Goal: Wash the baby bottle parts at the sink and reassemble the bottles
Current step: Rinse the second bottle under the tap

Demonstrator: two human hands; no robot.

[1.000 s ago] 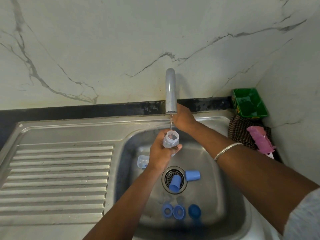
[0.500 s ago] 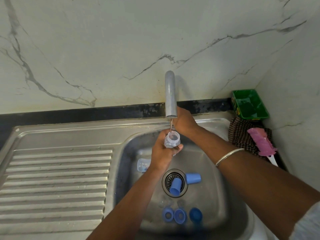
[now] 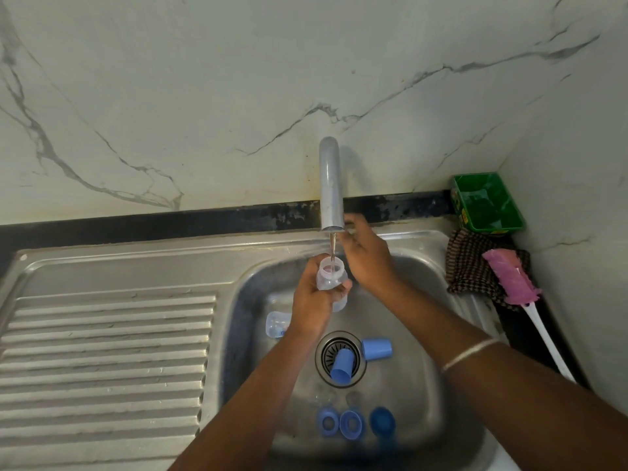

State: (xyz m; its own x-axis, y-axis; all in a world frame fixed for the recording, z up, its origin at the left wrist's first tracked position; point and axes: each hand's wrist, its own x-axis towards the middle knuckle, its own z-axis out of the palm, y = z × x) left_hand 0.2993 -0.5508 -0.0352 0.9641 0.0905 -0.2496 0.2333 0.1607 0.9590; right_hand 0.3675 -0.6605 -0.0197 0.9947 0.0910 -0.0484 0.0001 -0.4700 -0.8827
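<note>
A person stands at a steel sink (image 3: 421, 447), seen from above. The left hand (image 3: 314, 302) grips a clear bottle (image 3: 331, 277) upright, fingers curled round its body, directly under the tap (image 3: 330, 185). A thin stream of water (image 3: 333, 248) runs from the spout into the bottle's open mouth. The right hand (image 3: 368, 258) reaches behind the stream near the base of the tap; its fingers are partly hidden by the spout, so whether it grasps anything cannot be told. A thin bangle (image 3: 470, 353) circles the right forearm. In the basin, a second clear bottle (image 3: 276, 323) lies on its side to the left of the left wrist. One blue cap (image 3: 341, 367) rests over the drain (image 3: 326, 355), and another cap (image 3: 376, 349) lies just beside the drain on the right. Near the front wall of the basin sit three blue rings (image 3: 351, 423) in a row. On the counter to the right are a green tub (image 3: 486, 202), a checked cloth (image 3: 469, 270) and a pink brush (image 3: 509, 277) with a white handle.
</note>
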